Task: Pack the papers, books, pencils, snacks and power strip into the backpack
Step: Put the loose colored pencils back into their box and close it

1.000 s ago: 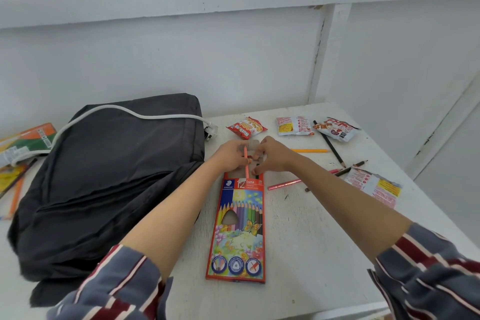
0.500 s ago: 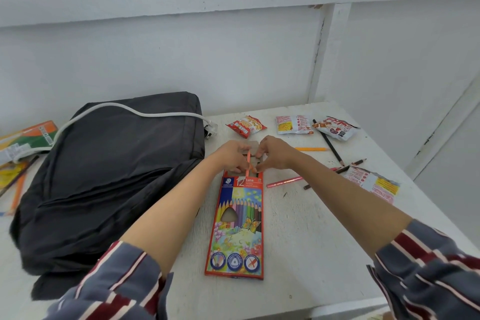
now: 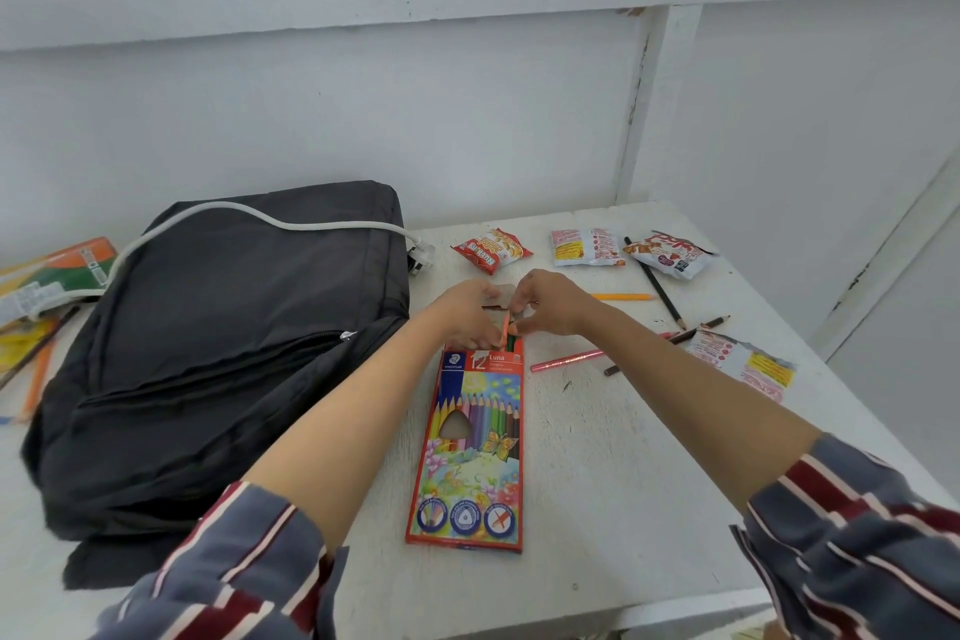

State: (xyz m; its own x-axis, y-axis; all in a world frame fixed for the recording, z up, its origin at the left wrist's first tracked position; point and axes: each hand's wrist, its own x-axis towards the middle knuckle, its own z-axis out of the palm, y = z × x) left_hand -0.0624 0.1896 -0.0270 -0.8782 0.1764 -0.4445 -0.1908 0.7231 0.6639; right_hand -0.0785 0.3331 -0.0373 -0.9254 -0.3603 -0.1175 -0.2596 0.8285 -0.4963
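Note:
A colourful coloured-pencil box (image 3: 472, 442) lies flat on the white table (image 3: 597, 509), its far end open. My left hand (image 3: 465, 314) grips that open end and its flap. My right hand (image 3: 545, 304) pinches an orange-pink pencil (image 3: 505, 330) that stands partly inside the box mouth. Left of the box lies the dark backpack (image 3: 218, 343), zipped, with the white power-strip cable (image 3: 291, 224) draped over it. Loose pencils (image 3: 566, 360) and snack packets (image 3: 491, 250) lie to the right and behind my hands.
More snack packets (image 3: 587, 247) sit at the back right and one (image 3: 743, 364) near the right edge. Books and papers (image 3: 57, 276) with pencils lie at the far left. A white wall rises behind the table. The table's front edge runs close to my sleeves.
The orange-pink pencil has slid deeper into the box mouth; less of it sticks out. Both hands stay at the box's far end.

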